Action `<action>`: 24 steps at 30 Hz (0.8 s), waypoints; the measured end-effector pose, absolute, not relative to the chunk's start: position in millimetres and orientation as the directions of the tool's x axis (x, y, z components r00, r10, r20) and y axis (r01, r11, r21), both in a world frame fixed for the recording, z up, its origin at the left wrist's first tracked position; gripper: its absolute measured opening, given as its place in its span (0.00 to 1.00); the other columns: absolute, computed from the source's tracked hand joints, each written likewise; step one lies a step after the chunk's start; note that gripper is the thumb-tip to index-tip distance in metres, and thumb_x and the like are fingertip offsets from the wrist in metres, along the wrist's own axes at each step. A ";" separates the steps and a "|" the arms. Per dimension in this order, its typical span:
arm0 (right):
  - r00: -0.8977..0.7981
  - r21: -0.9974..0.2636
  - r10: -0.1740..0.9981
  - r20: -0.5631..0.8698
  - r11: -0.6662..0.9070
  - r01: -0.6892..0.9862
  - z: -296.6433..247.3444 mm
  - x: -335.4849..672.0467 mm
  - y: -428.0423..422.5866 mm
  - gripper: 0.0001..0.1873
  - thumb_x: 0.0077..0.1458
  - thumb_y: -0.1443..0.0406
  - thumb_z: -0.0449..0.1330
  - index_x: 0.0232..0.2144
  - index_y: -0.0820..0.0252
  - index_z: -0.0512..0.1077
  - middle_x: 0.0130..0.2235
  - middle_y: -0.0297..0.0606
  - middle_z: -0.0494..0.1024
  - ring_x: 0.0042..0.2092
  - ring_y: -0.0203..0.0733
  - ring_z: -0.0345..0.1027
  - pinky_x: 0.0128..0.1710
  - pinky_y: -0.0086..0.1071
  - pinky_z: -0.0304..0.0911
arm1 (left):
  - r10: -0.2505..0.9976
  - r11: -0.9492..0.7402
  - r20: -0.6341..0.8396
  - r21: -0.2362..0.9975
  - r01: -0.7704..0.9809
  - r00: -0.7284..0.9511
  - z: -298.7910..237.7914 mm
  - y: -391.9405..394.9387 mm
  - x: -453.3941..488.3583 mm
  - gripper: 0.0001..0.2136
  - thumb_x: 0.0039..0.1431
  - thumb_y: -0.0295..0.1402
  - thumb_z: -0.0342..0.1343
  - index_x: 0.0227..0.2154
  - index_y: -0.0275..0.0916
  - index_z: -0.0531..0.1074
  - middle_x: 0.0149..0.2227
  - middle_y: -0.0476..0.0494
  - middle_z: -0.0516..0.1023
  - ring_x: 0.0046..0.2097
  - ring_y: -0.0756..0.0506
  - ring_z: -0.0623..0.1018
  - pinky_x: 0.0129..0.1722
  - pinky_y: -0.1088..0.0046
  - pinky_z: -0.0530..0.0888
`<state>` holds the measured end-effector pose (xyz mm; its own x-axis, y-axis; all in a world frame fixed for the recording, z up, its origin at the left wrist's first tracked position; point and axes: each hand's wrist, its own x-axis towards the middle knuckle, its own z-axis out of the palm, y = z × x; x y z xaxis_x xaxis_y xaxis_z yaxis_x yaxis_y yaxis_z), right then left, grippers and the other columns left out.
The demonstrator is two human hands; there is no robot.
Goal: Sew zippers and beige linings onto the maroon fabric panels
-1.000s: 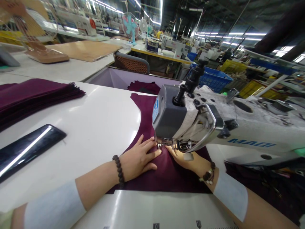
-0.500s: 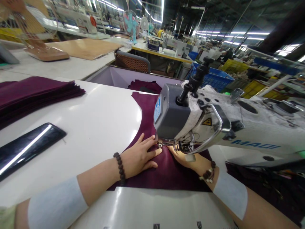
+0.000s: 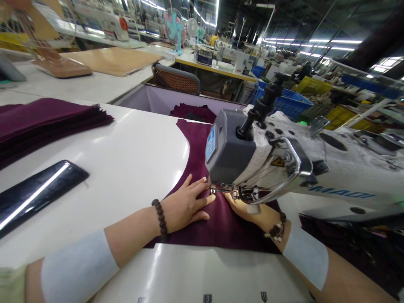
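Observation:
My left hand (image 3: 186, 204) lies flat, fingers spread, on a dark maroon piece of fabric (image 3: 221, 223) just left of the presser foot (image 3: 213, 191) of a grey and white sewing machine (image 3: 284, 164). My right hand (image 3: 244, 209) rests on the same fabric under the machine head, its fingers stretched toward the needle and partly hidden by the machine. Both wrists wear bead bracelets. The fabric runs back under the machine and over the table's far edge.
A stack of maroon fabric pieces (image 3: 44, 120) lies at the left of the white table (image 3: 126, 168). A black phone (image 3: 34, 191) lies nearer. Behind are a chair back (image 3: 176, 80), blue crates (image 3: 284, 103), fans and other sewing stations.
Both hands stay pressed on the fabric beside the presser foot; the view has shifted slightly, and the hands have barely moved.

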<state>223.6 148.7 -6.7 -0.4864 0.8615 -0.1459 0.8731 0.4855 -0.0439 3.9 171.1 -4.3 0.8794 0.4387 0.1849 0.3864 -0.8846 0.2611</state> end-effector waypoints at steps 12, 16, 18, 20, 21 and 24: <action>-0.229 0.035 0.964 0.132 0.227 0.973 6.9 193.9 74.9 0.22 0.56 0.64 0.52 0.51 0.70 0.63 0.52 0.54 0.66 0.54 0.55 0.58 0.50 0.47 0.56 | 0.403 -0.912 0.130 0.134 0.387 0.906 11.8 204.6 -24.4 0.11 0.60 0.31 0.51 0.46 0.42 0.70 0.54 0.40 0.66 0.57 0.38 0.61 0.56 0.52 0.53; -0.311 0.060 0.934 0.177 0.305 0.951 4.4 177.1 24.7 0.28 0.53 0.57 0.55 0.52 0.68 0.63 0.54 0.57 0.63 0.52 0.60 0.60 0.43 0.45 0.62 | 0.528 -0.847 0.150 0.175 0.503 0.836 26.4 188.1 -14.0 0.10 0.61 0.31 0.49 0.42 0.35 0.71 0.49 0.38 0.70 0.52 0.41 0.68 0.53 0.59 0.61; -0.330 0.009 0.935 0.128 0.331 0.944 12.5 177.8 24.5 0.24 0.56 0.59 0.52 0.53 0.66 0.63 0.50 0.54 0.68 0.46 0.54 0.66 0.40 0.41 0.63 | 0.553 -0.830 0.161 0.196 0.522 0.818 31.1 169.1 -1.3 0.12 0.60 0.34 0.51 0.42 0.32 0.71 0.46 0.37 0.72 0.48 0.41 0.70 0.51 0.61 0.65; -0.330 -0.060 0.941 0.070 0.334 0.941 24.0 188.9 43.5 0.20 0.59 0.65 0.47 0.53 0.64 0.62 0.43 0.48 0.73 0.41 0.46 0.68 0.43 0.40 0.62 | 0.564 -0.823 0.166 0.187 0.536 0.809 33.0 148.7 10.9 0.15 0.58 0.37 0.54 0.41 0.29 0.71 0.44 0.35 0.73 0.46 0.40 0.72 0.50 0.62 0.67; -0.331 -0.087 0.941 0.072 0.336 0.938 28.9 198.3 58.1 0.18 0.60 0.65 0.46 0.51 0.62 0.64 0.40 0.45 0.74 0.40 0.43 0.67 0.47 0.43 0.58 | 0.568 -0.821 0.170 0.181 0.541 0.805 33.0 139.3 15.9 0.16 0.56 0.38 0.56 0.41 0.28 0.71 0.43 0.34 0.73 0.46 0.39 0.72 0.50 0.61 0.67; -0.223 -0.019 0.973 0.058 0.224 0.974 32.3 232.2 104.2 0.13 0.58 0.62 0.50 0.42 0.59 0.71 0.43 0.43 0.72 0.48 0.46 0.62 0.53 0.49 0.49 | 0.564 -0.825 0.188 0.167 0.539 0.804 29.0 116.6 25.3 0.21 0.53 0.40 0.58 0.43 0.26 0.69 0.45 0.32 0.71 0.48 0.38 0.71 0.51 0.61 0.66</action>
